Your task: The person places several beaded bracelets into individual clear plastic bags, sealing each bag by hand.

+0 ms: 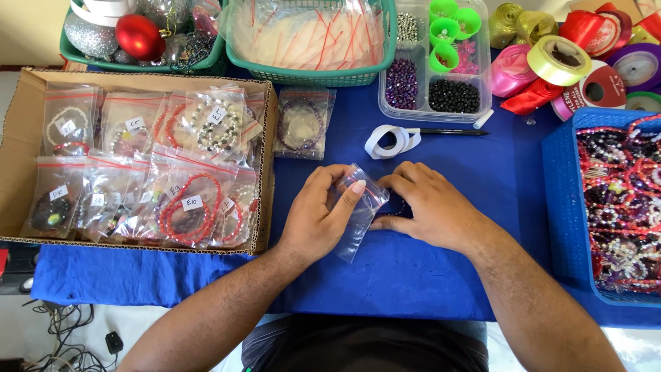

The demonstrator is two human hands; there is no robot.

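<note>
From the head camera, a small clear zip bag (358, 213) with a red seal strip lies tilted near the middle of the blue-clothed table (385, 275), toward its front edge. The left hand (318, 215) pinches its upper edge between thumb and forefinger. The right hand (427, 205) presses flat beside it, fingers curled over something dark. A cardboard box (17, 158) of bagged bracelets sits at the left edge and a blue basket (561, 207) of beads at the right.

Two hands (323, 217) (430, 207), one clear zip bag (358, 213), one cardboard box (265, 172), two green baskets (310, 74) (76, 55), one blue basket (561, 207), one pen (447, 131).
</note>
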